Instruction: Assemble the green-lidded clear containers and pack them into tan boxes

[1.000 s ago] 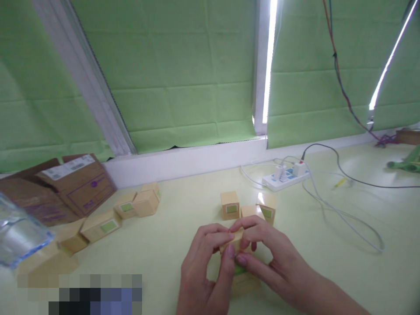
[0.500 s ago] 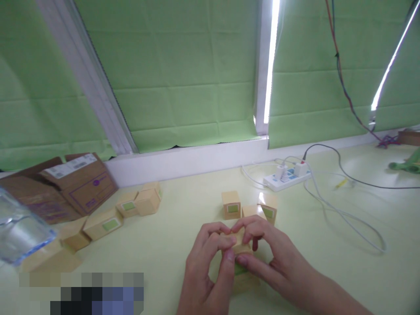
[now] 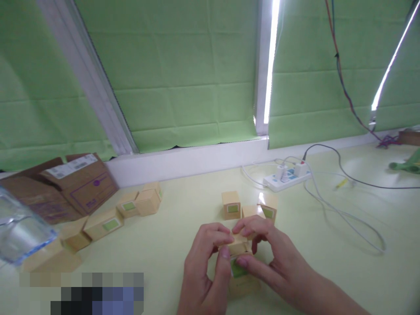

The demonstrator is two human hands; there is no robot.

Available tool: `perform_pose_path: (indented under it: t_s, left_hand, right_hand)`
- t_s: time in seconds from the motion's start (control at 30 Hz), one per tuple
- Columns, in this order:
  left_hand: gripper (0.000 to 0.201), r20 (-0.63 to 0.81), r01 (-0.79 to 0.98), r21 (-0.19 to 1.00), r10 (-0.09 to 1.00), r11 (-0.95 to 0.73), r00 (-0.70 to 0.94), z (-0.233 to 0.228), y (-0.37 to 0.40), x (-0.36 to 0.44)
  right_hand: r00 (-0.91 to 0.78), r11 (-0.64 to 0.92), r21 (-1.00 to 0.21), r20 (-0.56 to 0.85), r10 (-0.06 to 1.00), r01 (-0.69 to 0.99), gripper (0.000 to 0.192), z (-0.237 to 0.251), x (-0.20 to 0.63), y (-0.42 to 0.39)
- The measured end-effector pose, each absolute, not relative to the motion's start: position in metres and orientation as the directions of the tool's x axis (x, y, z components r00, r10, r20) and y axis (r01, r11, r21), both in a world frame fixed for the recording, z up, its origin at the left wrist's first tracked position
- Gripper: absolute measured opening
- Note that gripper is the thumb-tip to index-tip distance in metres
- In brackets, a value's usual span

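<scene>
Both hands are at a small tan cardboard box (image 3: 243, 284) with a green label, which stands near the table's front edge. My left hand (image 3: 205, 258) has its fingertips and thumb pinched on the left part of the box's top flap (image 3: 236, 248). My right hand (image 3: 278, 258) grips from the other side, thumb on the box front by the label and fingers bent over the top. The flap looks slightly raised at its front right corner. Fingers hide much of the box's sides. Just behind are similar boxes (image 3: 231, 204), one partly covered by my right fingers.
More small tan boxes (image 3: 103, 223) line up on the left, before a large brown carton (image 3: 87, 186). A clear plastic container (image 3: 24, 229) stands at the left edge. A white power strip (image 3: 287, 178) with cables (image 3: 348, 214) lies back right. Green blinds (image 3: 183, 78) hang behind.
The box's top flap has shifted under my fingers, and more of its front edge and the green label now shows. My left index finger and thumb have moved slightly left.
</scene>
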State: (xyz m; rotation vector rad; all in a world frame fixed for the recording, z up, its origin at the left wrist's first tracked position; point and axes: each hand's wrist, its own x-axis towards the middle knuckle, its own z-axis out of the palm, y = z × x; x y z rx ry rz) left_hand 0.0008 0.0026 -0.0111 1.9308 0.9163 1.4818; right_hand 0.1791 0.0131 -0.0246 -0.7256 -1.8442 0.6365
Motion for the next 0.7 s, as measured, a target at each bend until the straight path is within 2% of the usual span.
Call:
perform_pose_path:
  t_s: [0.27, 0.47, 0.7]
  left_hand:
    - [0.018, 0.617, 0.244, 0.731, 0.769, -0.638, 0.165, -0.0106, 0.0043, 0.0023]
    - [0.026, 0.634, 0.215, 0.716, 0.748, -0.664, 0.197, -0.0127, 0.0073, -0.0027]
    - [0.046, 0.61, 0.238, 0.693, 0.73, -0.68, 0.31, -0.0068, 0.0039, 0.0007]
  right_hand:
    - [-0.302, 0.705, -0.686, 0.644, 0.703, 0.178, 0.019, -0.019, 0.1794, 0.0147]
    - [-0.271, 0.66, -0.738, 0.613, 0.742, 0.139, 0.018, -0.0209, 0.1796, 0.0148]
    - [-0.198, 0.619, -0.777, 0.592, 0.781, 0.119, 0.014, -0.0241, 0.1815, 0.0157]
